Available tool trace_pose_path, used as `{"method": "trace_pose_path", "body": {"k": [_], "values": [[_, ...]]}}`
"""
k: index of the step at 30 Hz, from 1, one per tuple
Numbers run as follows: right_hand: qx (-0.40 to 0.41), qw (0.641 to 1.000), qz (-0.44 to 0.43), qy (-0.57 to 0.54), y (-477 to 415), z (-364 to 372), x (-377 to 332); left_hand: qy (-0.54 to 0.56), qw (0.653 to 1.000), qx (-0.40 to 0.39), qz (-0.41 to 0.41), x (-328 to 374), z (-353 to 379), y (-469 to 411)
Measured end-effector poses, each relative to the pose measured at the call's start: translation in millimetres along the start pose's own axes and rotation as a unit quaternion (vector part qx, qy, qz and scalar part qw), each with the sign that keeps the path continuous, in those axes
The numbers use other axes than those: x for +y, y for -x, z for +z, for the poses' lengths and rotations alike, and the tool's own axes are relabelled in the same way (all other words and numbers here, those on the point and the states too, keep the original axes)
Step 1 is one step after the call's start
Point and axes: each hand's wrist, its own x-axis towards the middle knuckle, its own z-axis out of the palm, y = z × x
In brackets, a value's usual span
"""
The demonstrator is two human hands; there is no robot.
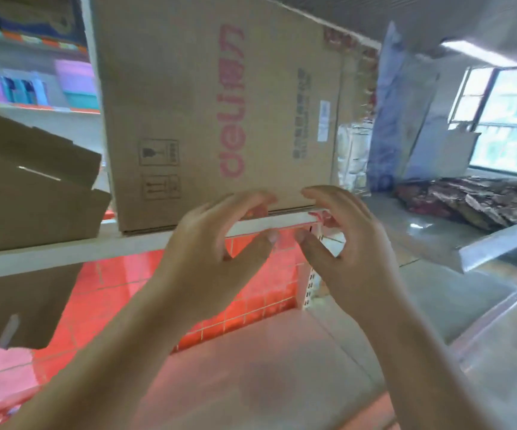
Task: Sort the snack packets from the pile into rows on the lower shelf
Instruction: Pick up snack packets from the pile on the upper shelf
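Fingers (251, 200) empty, snack packets (471, 198) well right

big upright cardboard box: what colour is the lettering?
Pink lettering, printed sideways on the brown cardboard box; the head view shows it clearly.

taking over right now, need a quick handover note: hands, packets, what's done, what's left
Left hand: holds nothing, fingers loosely curved, raised in front of the white shelf edge.
Right hand: also holds nothing, close beside the left.
Pile of packets: on the floor at the far right, apart from both hands.
Lower shelf: no packets on the part in view.
Cardboard box: stands on the shelf above.
Done: no rows visible.
Left: probably everything; fetch packets from the pile and lay them in rows.
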Motion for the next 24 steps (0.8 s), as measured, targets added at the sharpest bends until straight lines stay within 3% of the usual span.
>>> {"method": "trace_pose_path", "body": {"k": [8,15,24], "values": [[0.052,0.995,0.039,0.082,14.9,-184.4,59.9,0.102,0.993,-0.031,0.048,115.4,120.7,-73.8],[0.087,0.98,0.063,0.167,24.4,-332.6,94.9,0.095,0.991,-0.061,0.076,204.2,218.4,-129.6],[0.107,0.968,0.073,0.214,13.2,-428.8,156.7,0.086,0.987,-0.082,0.11,249.2,313.3,-206.0]]}}
